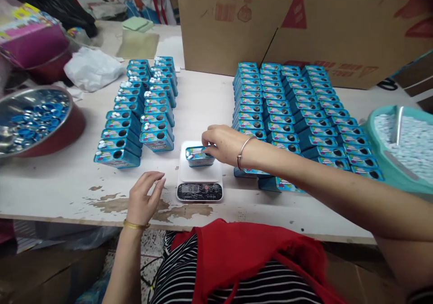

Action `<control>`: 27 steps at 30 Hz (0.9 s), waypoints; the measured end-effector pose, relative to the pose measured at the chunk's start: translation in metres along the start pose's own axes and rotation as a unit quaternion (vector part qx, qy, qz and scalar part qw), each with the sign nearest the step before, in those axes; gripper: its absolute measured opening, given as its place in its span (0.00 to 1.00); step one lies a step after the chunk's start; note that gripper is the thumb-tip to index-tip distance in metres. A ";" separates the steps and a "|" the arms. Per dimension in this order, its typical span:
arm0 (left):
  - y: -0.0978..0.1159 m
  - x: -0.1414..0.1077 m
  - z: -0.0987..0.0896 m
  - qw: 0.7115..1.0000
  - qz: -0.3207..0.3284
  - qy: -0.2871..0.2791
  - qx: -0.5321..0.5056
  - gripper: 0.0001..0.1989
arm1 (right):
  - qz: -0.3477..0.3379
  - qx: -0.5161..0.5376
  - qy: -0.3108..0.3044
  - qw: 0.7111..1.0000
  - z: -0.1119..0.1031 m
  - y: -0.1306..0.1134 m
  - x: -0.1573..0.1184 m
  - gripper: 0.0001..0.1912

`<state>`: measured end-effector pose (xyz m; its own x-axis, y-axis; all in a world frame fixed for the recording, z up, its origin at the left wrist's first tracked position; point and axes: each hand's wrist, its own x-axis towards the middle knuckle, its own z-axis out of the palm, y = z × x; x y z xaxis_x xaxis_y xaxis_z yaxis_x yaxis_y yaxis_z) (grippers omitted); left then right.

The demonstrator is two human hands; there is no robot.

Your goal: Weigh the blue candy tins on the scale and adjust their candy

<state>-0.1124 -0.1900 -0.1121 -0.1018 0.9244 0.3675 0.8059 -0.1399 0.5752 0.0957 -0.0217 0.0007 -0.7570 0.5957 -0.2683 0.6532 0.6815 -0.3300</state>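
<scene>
A small white digital scale (pixel 199 174) with a lit display stands in front of me. On its platform sits a blue tin (pixel 199 161), upright, with a couple of white pellets on its lid. My right hand (pixel 219 145) reaches over from the right, thumb and fingers closed in a pinch at the right end of the lid, by the opening. Whether a pellet is between the fingertips is hidden. My left hand (pixel 144 195) hovers near the table's front edge, left of the scale, holding nothing, with thumb and fingers apart.
Two rows of blue tins (pixel 117 156) with white pellets on top stand left; several rows of tins (pixel 275 101) stand right. A metal bowl of blue-and-silver caps (pixel 72 110) is far left. A teal basin of white pellets (pixel 375 128) holds a metal scoop. A cardboard box (pixel 230 38) stands behind.
</scene>
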 end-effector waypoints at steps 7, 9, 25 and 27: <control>-0.003 -0.001 0.002 1.000 0.001 -0.003 -0.001 0.07 | -0.010 -0.001 -0.020 1.000 -0.002 -0.003 -0.002 0.12; -0.003 -0.001 0.003 1.000 -0.002 -0.006 -0.001 0.07 | -0.014 0.011 -0.018 1.000 -0.002 -0.004 -0.003 0.13; -0.006 -0.004 0.001 1.000 -0.008 0.002 0.008 0.06 | 0.129 0.574 0.017 0.808 -0.008 0.033 -0.017 0.04; -0.007 -0.004 0.001 1.000 -0.008 0.005 0.009 0.06 | 0.169 0.645 0.025 0.745 -0.002 0.047 -0.021 0.05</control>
<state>-0.1166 -0.1923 -0.1182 -0.1208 0.9227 0.3661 0.8150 -0.1184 0.5673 0.1424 -0.0013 -0.0074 -0.5296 0.6774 -0.5104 0.2262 -0.4672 -0.8547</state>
